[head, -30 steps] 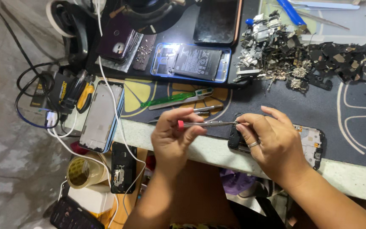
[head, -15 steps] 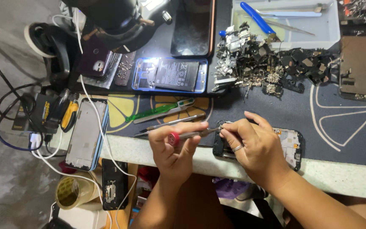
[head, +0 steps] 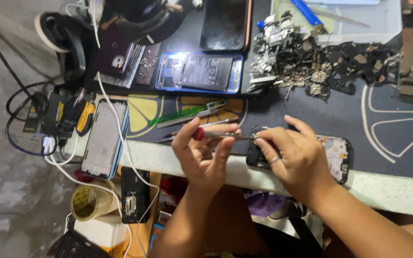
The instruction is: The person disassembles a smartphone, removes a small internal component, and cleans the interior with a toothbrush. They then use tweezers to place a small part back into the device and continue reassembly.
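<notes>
Now screwdriver point(head: 218, 135) pinched in left hand point(head: 201, 153), right hand point(head: 295, 155) at tip

At the table's point(head: 407, 191) near edge, left hand point(head: 201, 153) and right hand point(head: 297, 157) side by side, a screwdriver point(head: 221, 135) held between them; under the right hand, an opened phone point(head: 333, 155) lying flat on the mat point(head: 311, 110); just behind the left hand, tweezers point(head: 187, 114); farther back, another open phone point(head: 199, 72), with a pile of small parts point(head: 311, 67) to its right; left of the hands, a phone frame point(head: 103, 138) overhanging the edge; beyond it, tangled cables point(head: 25, 114); below the table, a roll of tape point(head: 87, 203).
</notes>
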